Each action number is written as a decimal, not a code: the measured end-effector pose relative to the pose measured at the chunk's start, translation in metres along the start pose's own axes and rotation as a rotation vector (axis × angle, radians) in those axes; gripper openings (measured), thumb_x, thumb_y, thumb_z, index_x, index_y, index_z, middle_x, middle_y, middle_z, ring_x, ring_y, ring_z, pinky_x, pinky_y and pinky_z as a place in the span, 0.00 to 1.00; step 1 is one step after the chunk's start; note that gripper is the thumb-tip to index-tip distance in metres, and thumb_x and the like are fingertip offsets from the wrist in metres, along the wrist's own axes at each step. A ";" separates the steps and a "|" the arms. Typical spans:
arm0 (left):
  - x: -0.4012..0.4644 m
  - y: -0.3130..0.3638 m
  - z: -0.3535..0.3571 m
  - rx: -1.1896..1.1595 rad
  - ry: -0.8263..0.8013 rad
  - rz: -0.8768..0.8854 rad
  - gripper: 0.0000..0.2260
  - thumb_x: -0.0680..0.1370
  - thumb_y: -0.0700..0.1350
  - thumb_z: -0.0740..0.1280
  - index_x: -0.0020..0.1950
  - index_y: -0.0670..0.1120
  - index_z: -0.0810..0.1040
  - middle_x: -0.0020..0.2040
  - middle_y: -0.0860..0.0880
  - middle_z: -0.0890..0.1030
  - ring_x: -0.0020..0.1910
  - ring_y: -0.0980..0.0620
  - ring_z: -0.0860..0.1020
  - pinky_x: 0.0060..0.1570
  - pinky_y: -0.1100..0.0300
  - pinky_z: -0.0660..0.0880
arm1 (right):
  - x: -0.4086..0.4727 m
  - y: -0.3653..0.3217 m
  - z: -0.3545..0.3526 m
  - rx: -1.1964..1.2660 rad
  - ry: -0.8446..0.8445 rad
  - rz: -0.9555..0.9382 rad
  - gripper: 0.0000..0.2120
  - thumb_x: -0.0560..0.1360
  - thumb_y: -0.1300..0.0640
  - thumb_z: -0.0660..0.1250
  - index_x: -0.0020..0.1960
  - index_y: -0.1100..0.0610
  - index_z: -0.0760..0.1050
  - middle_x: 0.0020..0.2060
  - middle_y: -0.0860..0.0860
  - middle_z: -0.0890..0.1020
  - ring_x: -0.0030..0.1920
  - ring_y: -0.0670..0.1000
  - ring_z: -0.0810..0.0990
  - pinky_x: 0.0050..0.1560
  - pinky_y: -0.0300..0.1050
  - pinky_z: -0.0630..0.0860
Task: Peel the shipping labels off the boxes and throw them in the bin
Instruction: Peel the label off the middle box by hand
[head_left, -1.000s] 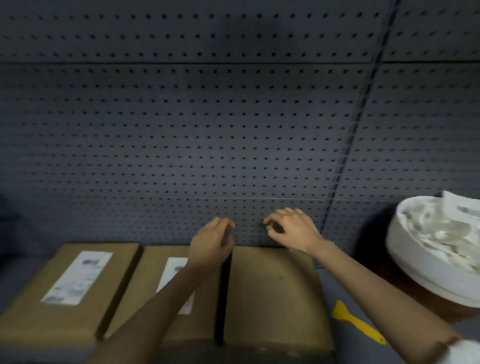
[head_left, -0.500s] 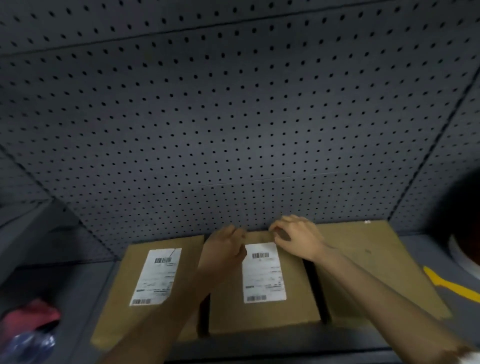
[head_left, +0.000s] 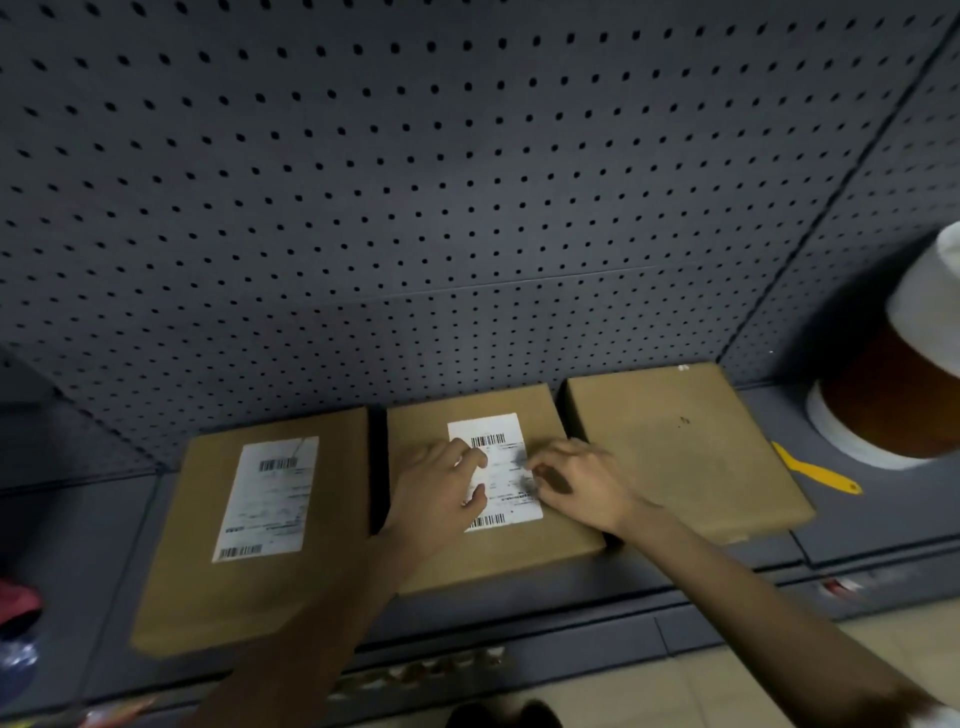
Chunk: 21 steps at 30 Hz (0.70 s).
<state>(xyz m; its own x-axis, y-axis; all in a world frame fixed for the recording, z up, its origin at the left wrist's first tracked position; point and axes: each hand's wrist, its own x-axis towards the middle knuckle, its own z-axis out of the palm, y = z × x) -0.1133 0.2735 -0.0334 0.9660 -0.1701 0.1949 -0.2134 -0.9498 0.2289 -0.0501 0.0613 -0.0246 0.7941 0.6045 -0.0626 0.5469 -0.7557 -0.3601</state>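
Three flat cardboard boxes lie side by side on a dark shelf. The left box (head_left: 208, 561) carries a white shipping label (head_left: 270, 496). The middle box (head_left: 519, 545) also has a white label (head_left: 501, 457). The right box (head_left: 685, 447) shows bare cardboard on top. My left hand (head_left: 441, 493) rests on the left part of the middle label, fingers loosely bent. My right hand (head_left: 582, 480) sits at that label's right edge with its fingertips curled against the paper. Whether the edge is lifted I cannot tell. The bin (head_left: 883, 415), brown with a white liner, stands at the far right.
A yellow plastic scraper (head_left: 815, 470) lies on the shelf between the right box and the bin. A grey pegboard wall (head_left: 467, 208) rises right behind the boxes. A red and blue object (head_left: 15, 623) sits at the left edge. Tiled floor shows below the shelf front.
Both hands came down from the far edge of the boxes onto the middle box's label. The view swung left and then dipped down, bringing the bin back at the right.
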 end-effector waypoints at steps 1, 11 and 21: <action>-0.004 0.001 0.002 0.005 0.002 0.004 0.13 0.70 0.52 0.57 0.49 0.50 0.76 0.45 0.52 0.78 0.46 0.50 0.77 0.46 0.55 0.74 | -0.001 0.000 0.001 0.002 -0.011 -0.006 0.14 0.75 0.48 0.63 0.59 0.48 0.75 0.61 0.47 0.77 0.60 0.51 0.75 0.59 0.43 0.69; -0.032 0.017 0.035 -0.065 -0.003 -0.103 0.14 0.68 0.54 0.60 0.48 0.50 0.76 0.45 0.52 0.76 0.47 0.52 0.72 0.49 0.60 0.64 | -0.022 0.012 0.036 0.034 0.075 -0.065 0.21 0.69 0.44 0.59 0.58 0.50 0.77 0.54 0.49 0.79 0.55 0.52 0.78 0.57 0.45 0.73; -0.026 0.006 0.031 -0.095 -0.028 -0.002 0.14 0.63 0.52 0.77 0.45 0.52 0.78 0.44 0.55 0.79 0.47 0.57 0.69 0.44 0.63 0.68 | -0.012 0.010 0.027 0.082 -0.029 -0.026 0.19 0.68 0.48 0.72 0.59 0.48 0.76 0.57 0.46 0.76 0.61 0.49 0.72 0.61 0.44 0.68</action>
<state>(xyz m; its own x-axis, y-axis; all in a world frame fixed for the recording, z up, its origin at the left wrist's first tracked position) -0.1356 0.2637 -0.0669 0.9698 -0.1766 0.1684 -0.2231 -0.9211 0.3189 -0.0617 0.0536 -0.0526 0.7716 0.6313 -0.0787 0.5424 -0.7174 -0.4372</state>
